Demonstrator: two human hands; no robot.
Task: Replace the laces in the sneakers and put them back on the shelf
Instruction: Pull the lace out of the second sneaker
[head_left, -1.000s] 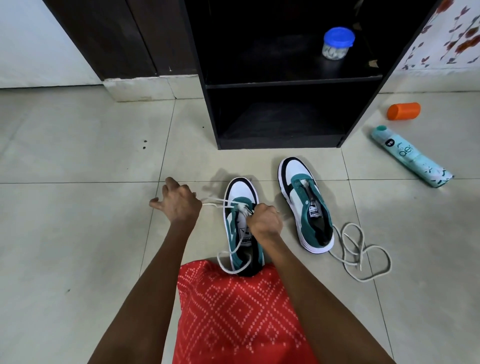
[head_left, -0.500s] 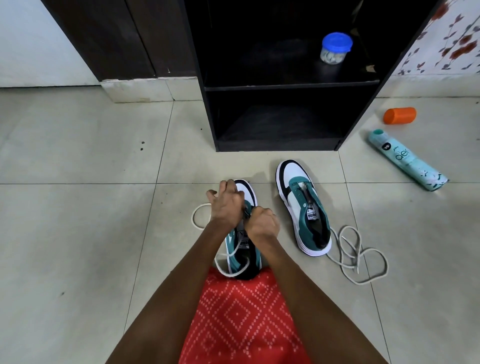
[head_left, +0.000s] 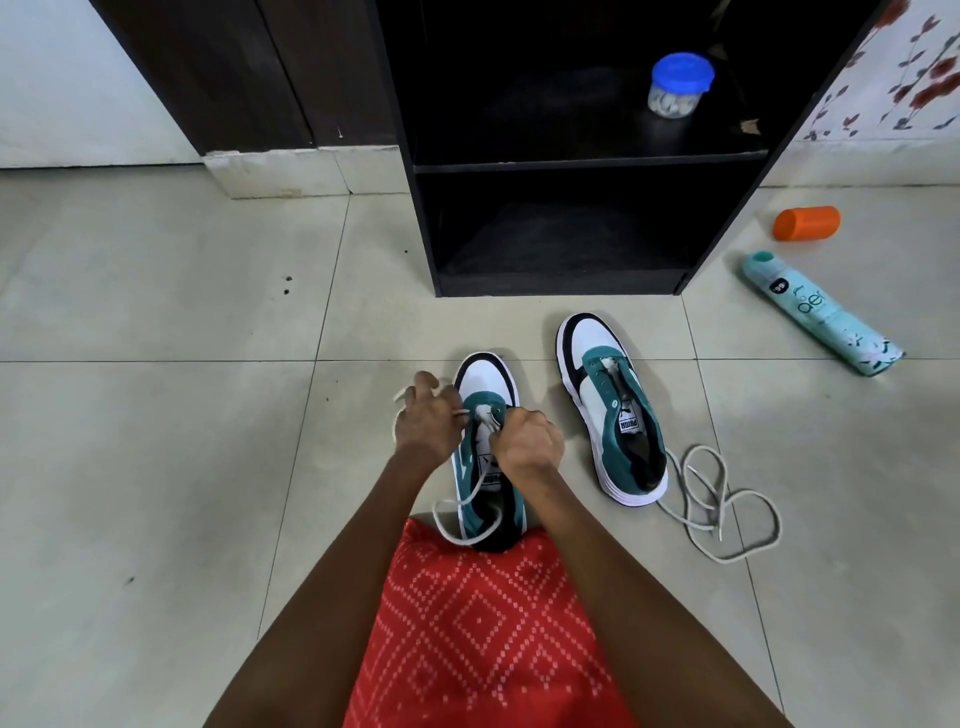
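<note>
Two hands meet over one sneaker on the floor (head_left: 156, 467). The left hand (head_left: 426, 421) has its fingers curled and pinches a white lace (head_left: 463, 492) right beside the eyelets; a loop of it shows just past the knuckles on the outer side. Between the hands lies the sneaker (head_left: 485, 379), toe pointing away from the person, with only its lowest eyelets threaded. The lace's long tail trails back from under the right hand and curls round the heel. The right hand (head_left: 527, 447) is closed tight, pinching the same lace at the eyelet row.

The lace looks soft and limp. It will likely buckle if pushed, so it is best held close to the stiff tip and fed through, then pulled from the far side. The shoe looks light and may slide on the smooth tiles unless one hand steadies it.

Right of the right hand, well apart from it, sits the second sneaker (head_left: 608, 395), unlaced. A loose lace (head_left: 722, 504) lies tangled just beside its heel. Beyond both hands stands the shelf (head_left: 571, 166), its lower bay dark and a jar (head_left: 675, 85) on the upper board. Farther right lie an orange cap (head_left: 805, 222) and a spray can (head_left: 821, 312).
</note>
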